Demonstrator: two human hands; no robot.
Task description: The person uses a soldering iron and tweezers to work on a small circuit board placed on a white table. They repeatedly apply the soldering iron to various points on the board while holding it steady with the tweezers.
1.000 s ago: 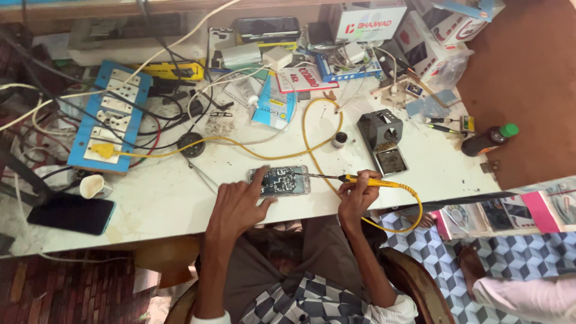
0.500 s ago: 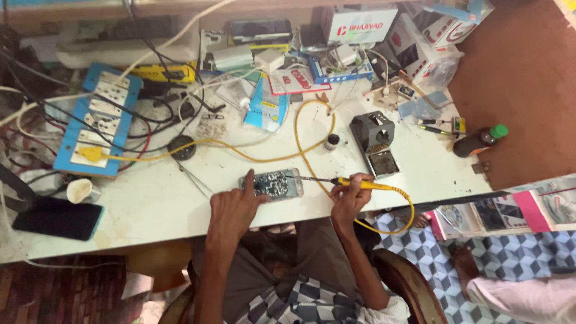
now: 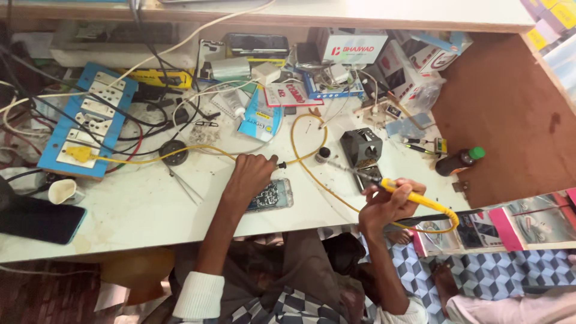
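One opened phone [image 3: 271, 195] lies flat near the front edge of the white tabletop [image 3: 144, 210], its circuit side up. The left hand [image 3: 251, 175] rests on the phone's upper left part, fingers curled and pressing down on it — its grip is closed over the device rather than lifting it. The right hand [image 3: 384, 207] has its grip clamped around one yellow-handled soldering iron [image 3: 396, 189], held beyond the tabletop's front edge, tip pointing up-left toward one dark metal iron stand [image 3: 361, 147]. One yellow cable [image 3: 300, 157] loops from the handle across the tabletop. To the left sits one blue power strip board [image 3: 84, 126], one dark phone [image 3: 39, 219] and one small white cup [image 3: 63, 191]. One brown bottle with a green cap [image 3: 459, 161] lies at the right.
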